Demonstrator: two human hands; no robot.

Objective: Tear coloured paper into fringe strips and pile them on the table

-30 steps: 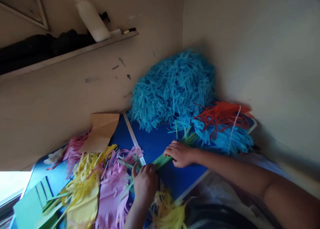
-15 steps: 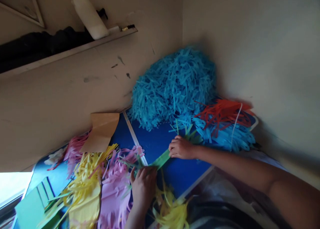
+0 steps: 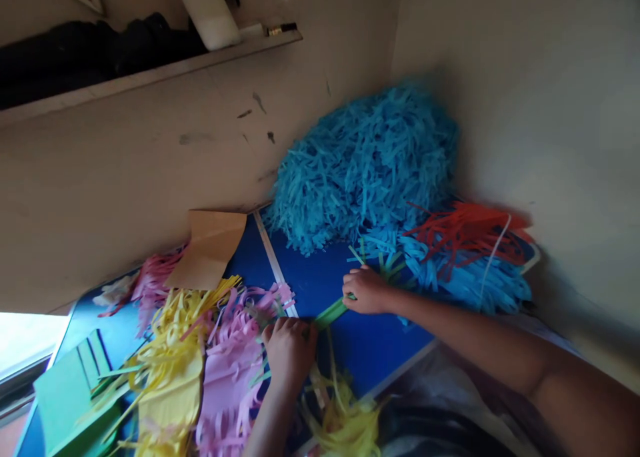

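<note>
A narrow band of green tissue paper (image 3: 330,312) with fringed ends stretches between my two hands above the blue table. My left hand (image 3: 289,345) is closed on its near end, beside the fringed pink paper (image 3: 233,370). My right hand (image 3: 367,290) grips the far end in a fist, and green fringe (image 3: 393,267) fans out beyond it. Yellow paper strips (image 3: 347,424) lie below, close to my body. How my left fingers hold the band is partly hidden by the back of the hand.
A big blue fringed heap (image 3: 367,167) fills the table's corner against the walls. Red fringe (image 3: 470,227) and blue fringe (image 3: 475,277) lie to its right. Leftward are brown paper (image 3: 213,244), yellow fringed paper (image 3: 173,384) and green sheets (image 3: 75,390). A shelf (image 3: 150,74) juts out above.
The green band looks narrower and more bunched between my hands. Both hands still grip it. The view has shifted, so the surroundings sit slightly further right and higher.
</note>
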